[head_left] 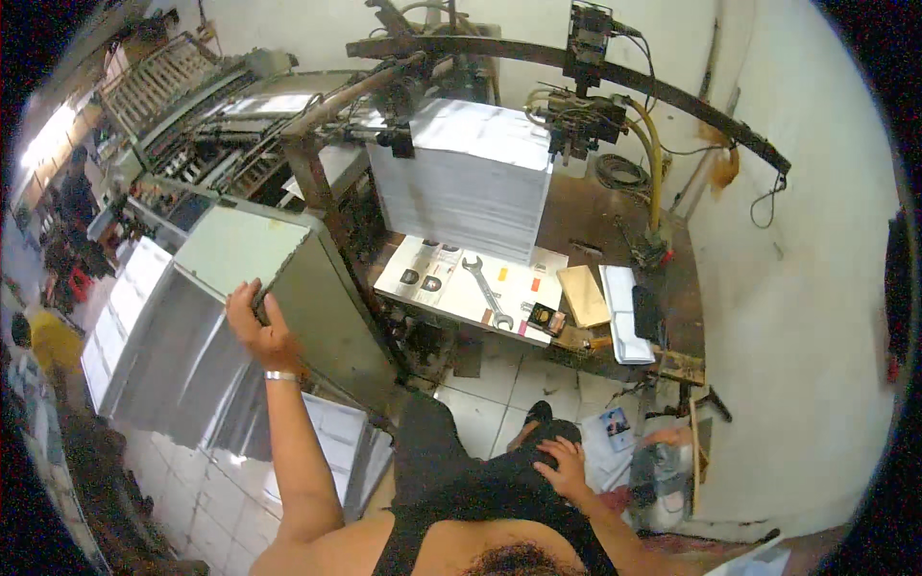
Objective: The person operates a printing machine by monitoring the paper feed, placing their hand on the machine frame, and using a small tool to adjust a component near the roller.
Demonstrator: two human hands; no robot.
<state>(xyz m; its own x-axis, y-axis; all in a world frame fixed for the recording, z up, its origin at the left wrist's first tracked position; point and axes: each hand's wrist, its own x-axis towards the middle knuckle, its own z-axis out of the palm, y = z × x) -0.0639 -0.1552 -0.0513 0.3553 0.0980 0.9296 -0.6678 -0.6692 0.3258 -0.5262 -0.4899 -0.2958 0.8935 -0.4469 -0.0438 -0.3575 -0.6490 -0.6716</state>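
My left hand point(257, 322) rests on the front edge of a pale green metal machine cabinet point(240, 248), thumb apart from the fingers. A small dark patch shows between thumb and fingers; I cannot make out what it is. Just left of the hand stands a tall stack of paper point(178, 355). My right hand point(565, 468) lies on my dark-clothed knee with its fingers spread, holding nothing. Ahead of me another tall paper stack point(466, 202) stands under the machine's frame. In front of it a wrench point(488, 293) lies on a printed white board point(418, 278).
A curved metal bar point(672, 69) with hoses crosses overhead. Right of the wrench lie a yellowish block point(583, 296), folded white paper point(624, 312) and a dark phone-like slab point(649, 312). Plastic bags point(663, 470) sit on the floor at right. More paper point(331, 432) lies beside my left arm.
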